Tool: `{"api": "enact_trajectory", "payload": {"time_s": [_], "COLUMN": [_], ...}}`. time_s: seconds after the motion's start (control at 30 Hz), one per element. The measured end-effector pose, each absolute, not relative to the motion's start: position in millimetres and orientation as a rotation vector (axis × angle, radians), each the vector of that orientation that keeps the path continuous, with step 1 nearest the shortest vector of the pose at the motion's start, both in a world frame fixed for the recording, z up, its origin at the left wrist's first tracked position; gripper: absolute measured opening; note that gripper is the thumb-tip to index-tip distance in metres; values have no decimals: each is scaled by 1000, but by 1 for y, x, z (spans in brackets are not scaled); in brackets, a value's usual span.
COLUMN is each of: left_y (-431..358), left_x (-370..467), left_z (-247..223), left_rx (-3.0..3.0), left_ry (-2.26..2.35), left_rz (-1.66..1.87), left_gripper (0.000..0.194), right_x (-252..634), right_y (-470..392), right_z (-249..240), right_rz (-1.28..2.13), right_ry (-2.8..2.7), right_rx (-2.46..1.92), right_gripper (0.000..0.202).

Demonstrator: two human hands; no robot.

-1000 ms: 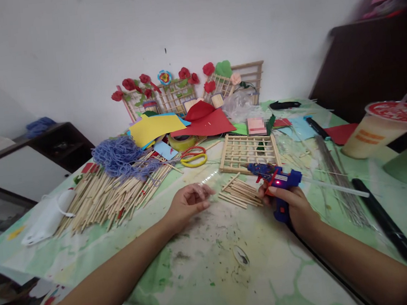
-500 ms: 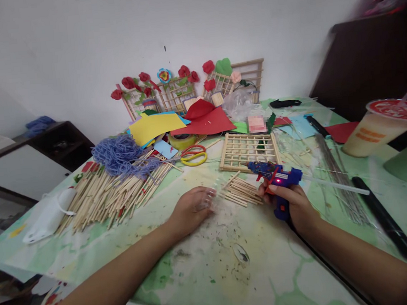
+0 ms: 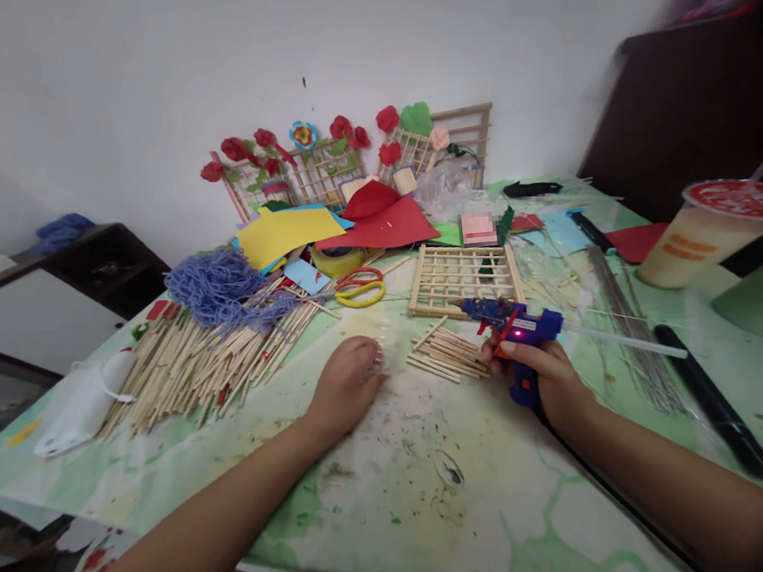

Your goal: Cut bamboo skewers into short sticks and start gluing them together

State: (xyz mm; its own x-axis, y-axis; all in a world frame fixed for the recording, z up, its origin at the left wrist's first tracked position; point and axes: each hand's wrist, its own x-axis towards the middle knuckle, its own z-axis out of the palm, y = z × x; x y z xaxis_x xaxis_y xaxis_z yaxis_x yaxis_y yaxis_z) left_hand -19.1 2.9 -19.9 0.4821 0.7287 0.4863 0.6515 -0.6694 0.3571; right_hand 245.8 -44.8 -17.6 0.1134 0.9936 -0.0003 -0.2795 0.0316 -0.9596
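Observation:
My right hand is wrapped round the handle of a blue glue gun with a red light lit and a clear glue stick out of its back. Its nozzle points left, over the near edge of a small wooden lattice. Left of the gun lies a small pile of short sticks. My left hand rests on the table left of that pile, its fingers curled on a crinkled clear plastic piece.
Long sticks, blue yarn and a white object lie left. Scissors, tape and coloured paper sit mid-table. Rightward are wires, a black rod and a cup. Flowered lattices lean on the wall.
My left hand has moved slightly left, away from the short sticks, with the clear plastic. My right hand still holds the glue gun in nearly the same place. The view has shifted slightly.

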Motion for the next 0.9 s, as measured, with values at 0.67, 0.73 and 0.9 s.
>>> {"api": "enact_trajectory", "payload": {"time_s": [0.67,0.73,0.9], "left_y": [1,8,13], "left_x": [32,42,46], "left_z": [14,20,21], "left_rx": [3119,3109,3036], "left_ry": [815,775,762], "left_rz": [543,296,136], "left_gripper": [21,20,20], "right_x": [244,245,245], "right_y": [-46,-46,-46], "right_z": [-14,-14,-16], "right_rz": [1244,1237,1260], "right_ry": [-953,-962,-952], "right_rx": [-1007,-1004,-1000], "right_gripper": [16,16,14]}}
